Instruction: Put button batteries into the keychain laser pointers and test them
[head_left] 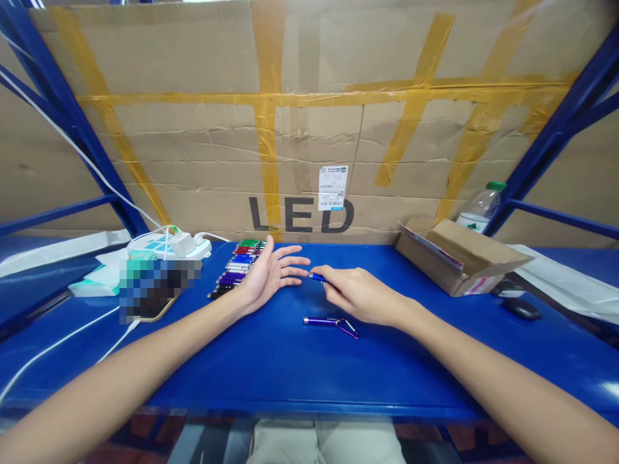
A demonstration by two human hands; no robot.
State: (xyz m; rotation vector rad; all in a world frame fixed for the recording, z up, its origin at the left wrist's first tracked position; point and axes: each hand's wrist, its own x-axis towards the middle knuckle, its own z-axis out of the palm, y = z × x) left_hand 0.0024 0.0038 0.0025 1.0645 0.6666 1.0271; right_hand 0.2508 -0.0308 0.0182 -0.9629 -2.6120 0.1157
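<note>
My left hand [271,274] lies palm up on the blue table [290,367], fingers spread and empty. Just behind it a row of several small coloured keychain flashlights [238,267] lies side by side. My right hand [355,293] is closed round a small blue flashlight [316,277], whose tip points at my left fingertips. In front of my right hand, a purple flashlight with a pink clip [329,322] rests on the table.
An open cardboard box [459,258] sits at the right, a plastic bottle [481,209] behind it. A white power strip [169,245] with cables and a blurred object lie at the left. A taped cardboard wall [309,116] closes the back.
</note>
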